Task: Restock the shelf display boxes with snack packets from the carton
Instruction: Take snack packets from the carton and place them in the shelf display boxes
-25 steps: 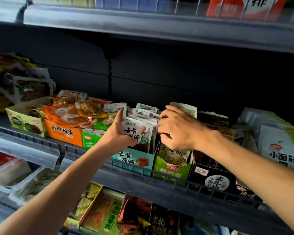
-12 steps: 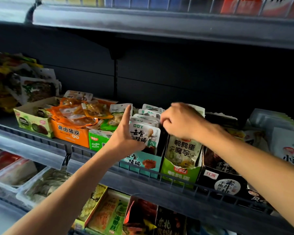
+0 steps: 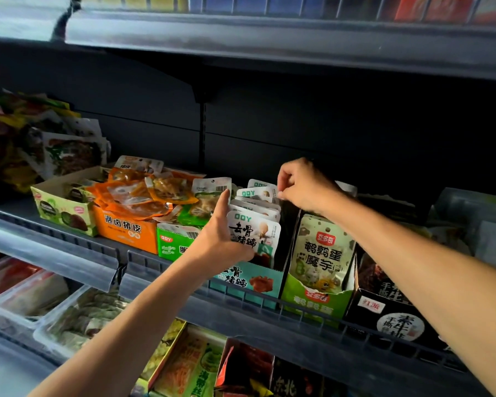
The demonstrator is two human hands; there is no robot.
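The teal display box stands at the front of the dark shelf, packed with upright white-and-teal snack packets in a row running back from its front wall. The left hand grasps the front packets from the box's left side, thumb raised along their edge and fingers curled round their faces. The right hand is above the back of the same box, fingertips pinching the top edge of a rear packet.

Just right of the teal box a green box holds pale speckled packets, then a black box. Left of it stand a small green box, an orange box heaped with orange pouches, and a light green box. Above hangs another shelf; below the teal box lie trays and more boxed snacks. No carton shows.
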